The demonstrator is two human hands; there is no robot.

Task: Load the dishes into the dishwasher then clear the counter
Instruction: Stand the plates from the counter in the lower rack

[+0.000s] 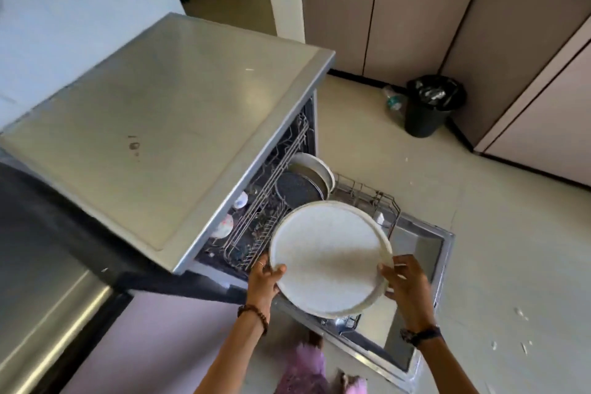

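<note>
Two hands on one plate (331,257): left hand (263,280) and right hand (404,285) gripping opposite rims, above rack's (367,193) near edge. Probably stiff, brittle, smooth-faced, moderately heavy; safest pinched at rim, thumbs on top, then lowered edge-first between tines.

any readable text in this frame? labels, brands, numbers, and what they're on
None readable.
Bottle beside the black bin: a label band shows, too small and blurred to read.
Small cups in the dishwasher's upper rack: coloured patterns, no legible words.
White plate held by the left hand and right hand: no markings.
Dishwasher top: stains only, no brand in view.
</note>
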